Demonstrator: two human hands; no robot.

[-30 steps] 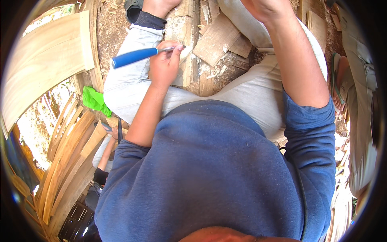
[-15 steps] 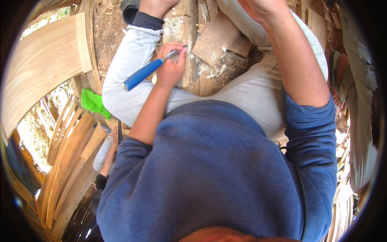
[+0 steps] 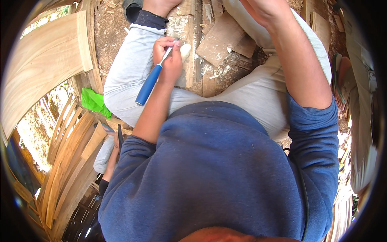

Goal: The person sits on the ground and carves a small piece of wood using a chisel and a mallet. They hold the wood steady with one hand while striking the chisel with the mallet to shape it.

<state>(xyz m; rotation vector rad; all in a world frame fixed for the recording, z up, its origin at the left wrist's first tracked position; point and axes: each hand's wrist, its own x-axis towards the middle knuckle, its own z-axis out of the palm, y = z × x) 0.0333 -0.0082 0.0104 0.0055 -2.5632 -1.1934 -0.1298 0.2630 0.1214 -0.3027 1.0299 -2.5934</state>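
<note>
Left hand (image 3: 168,56) is closed around a blue-handled chisel (image 3: 150,82), fingers wrapped tight on the upper end of the handle near the metal shank, and the blue grip slants down and away from the fist, out over the left knee of the light grey trousers (image 3: 129,76). The tip of the tool is up at the fingers, right against a small pale piece of wood (image 3: 185,50) that sits just beyond the knuckles, lying on a long wooden plank (image 3: 189,24). That plank runs between the two legs, dusted with pale shavings, and flat offcuts (image 3: 221,38) lie on the side of the plank away from the chisel. The right hand (image 3: 262,10) is raised at the top edge of the view, beyond those offcuts; it is cut off there, and I cannot tell whether its fingers are together or gripping anything. On the far side of the left knee from the plank, a bright green scrap (image 3: 94,101) lies on the ground, with curved wooden slats (image 3: 68,161) stacked below it.
</note>
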